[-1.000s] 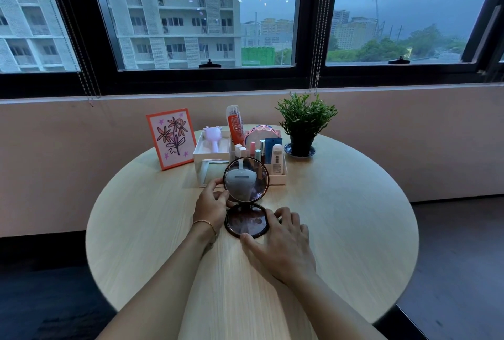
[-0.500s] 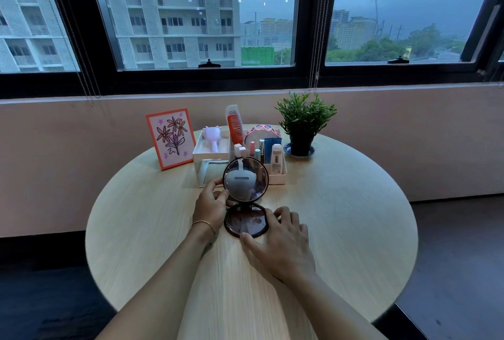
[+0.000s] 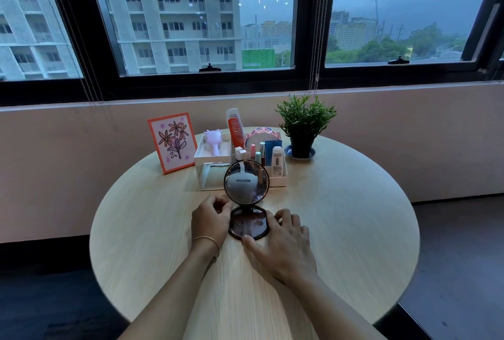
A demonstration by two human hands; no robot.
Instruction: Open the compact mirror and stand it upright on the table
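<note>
Little has moved since the earlier frames: both hands sit where they were, and the left fingers seem to have slipped slightly down from the mirror's rim toward its hinge, though the change is small enough that I would not press it.

The round dark-brown compact mirror [image 3: 247,203] is open near the middle of the round pale wooden counter [image 3: 354,230]. Its lower half lies flat, and its upper half stands nearly upright, facing the wearer, just in front of the white cosmetics organiser box [image 3: 215,161].

The left hand [image 3: 210,218] is loosely curled, with its fingertips at the left edge by the hinge; whether they pinch the rim or only rest against it is hard to tell. The right hand [image 3: 283,241] lies spread and flat, thumb at the front rim of the base and fingers along its right side, steadying it without closing round it.

With so little changing, the opening looks done and the mirror appears to hold its angle alone. What remains is probably only to lift both hands away gently, so that the light base does not slide or tip.
</note>
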